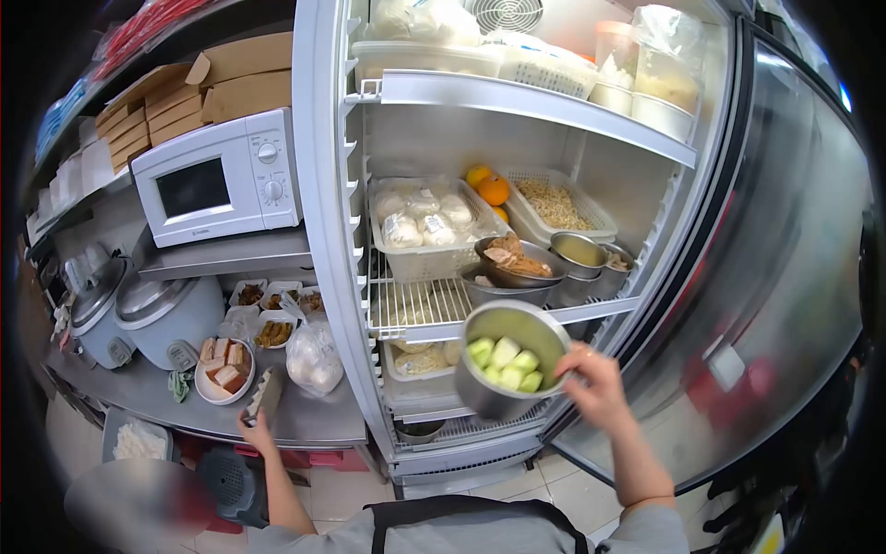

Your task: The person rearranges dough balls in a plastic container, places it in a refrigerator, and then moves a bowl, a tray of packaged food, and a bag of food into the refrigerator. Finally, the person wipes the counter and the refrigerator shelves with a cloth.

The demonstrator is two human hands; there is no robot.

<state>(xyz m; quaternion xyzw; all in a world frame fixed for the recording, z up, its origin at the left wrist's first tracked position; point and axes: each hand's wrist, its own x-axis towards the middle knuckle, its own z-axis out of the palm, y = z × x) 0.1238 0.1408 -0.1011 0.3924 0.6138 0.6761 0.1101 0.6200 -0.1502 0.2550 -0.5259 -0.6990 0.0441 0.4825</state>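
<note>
My right hand (pixel 593 386) is closed on the rim side of a round metal pot (pixel 489 399), tilted toward me in front of the open fridge. Pale green cut vegetable chunks (pixel 506 365) lie inside it. At the counter's front edge, my left hand (pixel 256 432) grips the lower end of a narrow grey-brown piece with a bumpy edge (pixel 267 395), which looks like part of an egg tray. Close to that hand stand a white bowl of browned meat blocks (pixel 224 369) and a knotted clear bag with white contents (pixel 315 355).
The glass fridge door (pixel 784 240) stands open at right. On the middle shelf (pixel 517 325) are metal bowls (pixel 519 261), a basket of bagged white items (pixel 422 222) and oranges (pixel 494 190). Rice cookers (pixel 171 305) and a microwave (pixel 217 178) are at left; a grey stool (pixel 231 487) stands below.
</note>
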